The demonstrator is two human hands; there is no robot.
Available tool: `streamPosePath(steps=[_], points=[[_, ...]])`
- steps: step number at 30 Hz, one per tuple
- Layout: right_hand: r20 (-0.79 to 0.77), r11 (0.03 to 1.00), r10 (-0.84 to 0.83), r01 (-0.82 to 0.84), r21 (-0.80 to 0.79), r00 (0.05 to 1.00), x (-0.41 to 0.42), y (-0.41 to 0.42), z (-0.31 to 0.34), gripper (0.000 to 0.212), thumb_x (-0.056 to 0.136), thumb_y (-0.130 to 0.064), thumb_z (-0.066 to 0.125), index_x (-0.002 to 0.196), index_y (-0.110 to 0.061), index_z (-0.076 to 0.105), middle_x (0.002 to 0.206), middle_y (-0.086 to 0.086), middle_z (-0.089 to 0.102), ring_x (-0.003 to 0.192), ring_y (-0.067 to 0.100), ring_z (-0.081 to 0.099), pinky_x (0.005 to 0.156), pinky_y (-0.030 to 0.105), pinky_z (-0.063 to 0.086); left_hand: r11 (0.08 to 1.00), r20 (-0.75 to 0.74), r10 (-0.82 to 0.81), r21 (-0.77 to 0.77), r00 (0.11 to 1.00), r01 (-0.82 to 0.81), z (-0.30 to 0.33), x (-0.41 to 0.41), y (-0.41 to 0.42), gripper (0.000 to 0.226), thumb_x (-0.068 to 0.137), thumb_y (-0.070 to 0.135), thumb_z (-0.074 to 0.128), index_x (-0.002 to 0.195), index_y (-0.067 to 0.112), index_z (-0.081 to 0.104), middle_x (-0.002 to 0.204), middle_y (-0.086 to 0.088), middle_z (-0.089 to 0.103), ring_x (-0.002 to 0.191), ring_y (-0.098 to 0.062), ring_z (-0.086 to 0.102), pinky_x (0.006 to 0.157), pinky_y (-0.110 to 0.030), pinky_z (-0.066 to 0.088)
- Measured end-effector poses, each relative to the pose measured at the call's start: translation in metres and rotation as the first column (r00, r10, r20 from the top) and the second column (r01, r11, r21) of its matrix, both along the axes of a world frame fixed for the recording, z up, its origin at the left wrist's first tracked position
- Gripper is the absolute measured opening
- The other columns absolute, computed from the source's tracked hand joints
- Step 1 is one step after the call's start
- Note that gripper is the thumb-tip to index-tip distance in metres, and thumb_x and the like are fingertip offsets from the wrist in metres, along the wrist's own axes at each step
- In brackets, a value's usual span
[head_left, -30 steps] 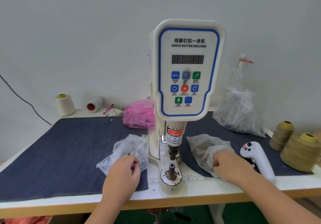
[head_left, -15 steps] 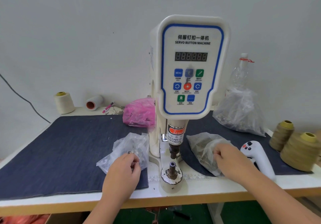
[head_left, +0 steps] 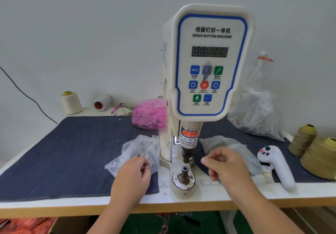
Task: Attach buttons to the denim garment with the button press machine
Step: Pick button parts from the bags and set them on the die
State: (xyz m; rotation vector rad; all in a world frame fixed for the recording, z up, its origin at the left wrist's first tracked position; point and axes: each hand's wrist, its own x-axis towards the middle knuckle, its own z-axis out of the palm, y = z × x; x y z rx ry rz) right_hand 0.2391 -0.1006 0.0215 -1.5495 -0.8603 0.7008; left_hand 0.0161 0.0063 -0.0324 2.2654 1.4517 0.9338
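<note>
Table (head_left: 236,195) w/ denim (head_left: 63,152) spread flat across it, running behind and to both sides of the press (head_left: 209,61); none of it lies on the lower die (head_left: 184,174) yet. Press stands centre, upper punch (head_left: 187,154) raised above the die, gap bare. Clear bag (head_left: 138,148) left of the base, another bag (head_left: 227,144) right, remote (head_left: 276,168) beside that.

Right hand (head_left: 231,168) hangs over the right bag, thumb and forefinger closed in a pinch; can't tell if a part is in there, too small/blurred. Left hand (head_left: 132,173) sits at the left bag's mouth, fingers curled, pinching a small shiny button (head_left: 140,155) at the tips.

Risks, as I judge it: tiny parts slip from a fingertip pinch and roll off the table edge; cap and stud seated crooked on the dies means a bent rivet; denim dragged in w/ a fold gets punched double; fingers near the die when the press fires, as the label warns.
</note>
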Motion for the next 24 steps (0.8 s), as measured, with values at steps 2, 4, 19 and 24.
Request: streamPosePath(steps=[2, 4, 19, 24], points=[[-0.082, 0.998, 0.058, -0.057, 0.011, 0.995, -0.017, 0.001, -0.001, 0.014, 0.08, -0.002, 0.076, 0.076, -0.009, 0.065, 0.052, 0.004, 0.06, 0.044, 0.015, 0.052, 0.044, 0.023, 0.044, 1.0, 0.001, -0.002, -0.005, 1.0, 0.002, 0.0, 0.0, 0.0, 0.017, 0.093, 0.02, 0.057, 0.079, 0.03, 0.056, 0.073, 0.014, 0.053, 0.068, -0.004, 0.051, 0.056, -0.016, 0.034], [-0.158, 0.997, 0.08, -0.081, 0.002, 0.984, -0.031, 0.003, -0.002, 0.015, 0.08, -0.001, 0.076, 0.075, -0.009, 0.064, 0.053, 0.005, 0.06, 0.046, 0.015, 0.052, 0.047, 0.025, 0.045, 1.0, 0.01, -0.004, -0.011, 1.0, 0.004, 0.001, -0.001, -0.001, 0.017, 0.093, 0.02, 0.057, 0.079, 0.03, 0.056, 0.074, 0.013, 0.053, 0.069, -0.005, 0.051, 0.056, -0.016, 0.034], [-0.588, 1.0, 0.021, -0.019, 0.009, 0.809, -0.05, 0.004, 0.003, 0.02, 0.082, 0.014, 0.066, 0.091, -0.004, 0.068, 0.074, 0.02, 0.066, 0.039, 0.01, 0.047, 0.037, 0.021, 0.04, 1.0, 0.008, -0.001, 0.009, 1.0, 0.001, 0.0, -0.001, -0.001, 0.015, 0.093, 0.021, 0.057, 0.081, 0.03, 0.057, 0.075, 0.014, 0.054, 0.07, -0.004, 0.052, 0.057, -0.015, 0.035], [-0.746, 0.999, -0.024, -0.001, -0.033, 0.665, -0.054, 0.002, 0.008, 0.019, 0.079, 0.016, 0.066, 0.085, -0.002, 0.067, 0.069, 0.018, 0.065, 0.036, 0.009, 0.048, 0.032, 0.019, 0.039, 1.0, 0.003, -0.001, 0.014, 1.0, 0.001, -0.001, 0.0, 0.0, 0.016, 0.093, 0.021, 0.058, 0.08, 0.031, 0.056, 0.074, 0.014, 0.054, 0.069, -0.004, 0.052, 0.056, -0.015, 0.035]])
